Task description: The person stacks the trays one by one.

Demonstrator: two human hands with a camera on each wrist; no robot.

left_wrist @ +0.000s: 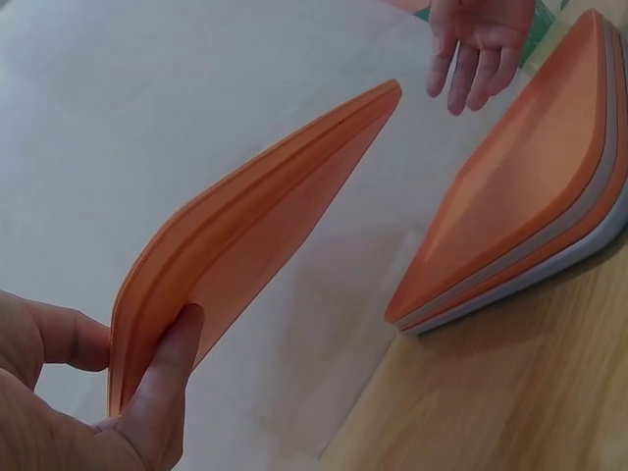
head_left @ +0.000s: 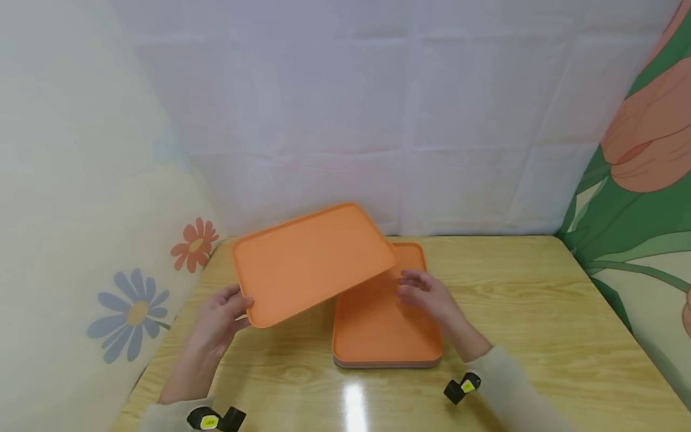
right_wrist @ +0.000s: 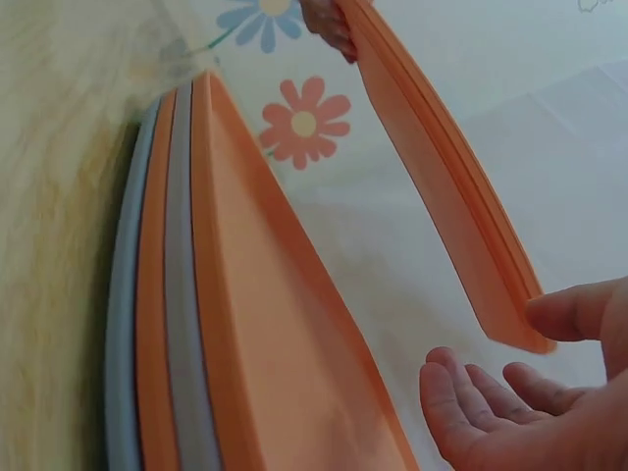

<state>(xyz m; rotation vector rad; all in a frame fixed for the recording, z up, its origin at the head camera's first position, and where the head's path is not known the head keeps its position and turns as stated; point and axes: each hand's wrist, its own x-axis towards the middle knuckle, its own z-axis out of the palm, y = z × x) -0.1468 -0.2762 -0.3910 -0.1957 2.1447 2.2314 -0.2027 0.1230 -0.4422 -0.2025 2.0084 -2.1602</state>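
Observation:
An orange rectangular tray (head_left: 318, 261) is held tilted in the air, its near left corner pinched between the thumb and fingers of my left hand (head_left: 218, 315). Below and right of it lies a stack of trays (head_left: 388, 333), orange on top, with grey, orange and blue-grey layers (right_wrist: 182, 294) visible from the side. Over that stack, my right hand (head_left: 432, 297) is held with loosely bent, spread fingers near the raised tray's right end. In the right wrist view, its thumb (right_wrist: 574, 312) overlaps the tray's corner while the other fingers stay apart from it.
The stack rests on a wood-grain table (head_left: 518, 312). A white cloth backdrop (head_left: 378, 120) hangs behind the table. Flower-printed walls flank both sides, with a blue flower (head_left: 129, 315) at left and large tulips (head_left: 648, 132) at right.

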